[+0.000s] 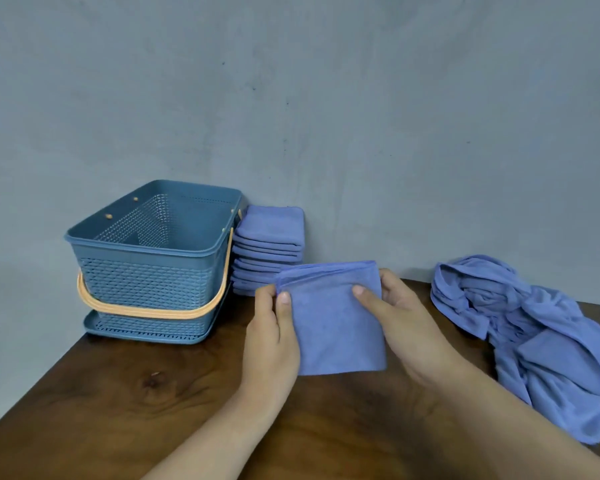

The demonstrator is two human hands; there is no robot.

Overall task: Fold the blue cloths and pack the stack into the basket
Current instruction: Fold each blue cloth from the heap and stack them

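Nearest the person, a dark wooden table (118, 393) carries all items. Both bare forearms reach forward over it. The left hand (271, 327) pinches the left edge of a folded blue cloth (336, 327), thumb on the upper face and fingers curled behind. The right hand (406, 320) grips the right edge likewise, thumb laid across the face and fingers behind. The cloth is a neat square with its layered fold at the top; whether its lower edge touches the table cannot be told. To the right, well apart from the hands, lies a loose heap of unfolded blue cloths (534, 334), crumpled and reaching the table's right side. Further back on the left stands a blue lattice basket (153, 265), nothing visible inside, its orange handle (146, 311) lowered against the front wall. Just beside its right side sits a stack of folded cloths (269, 244), against the grey wall (326, 98)
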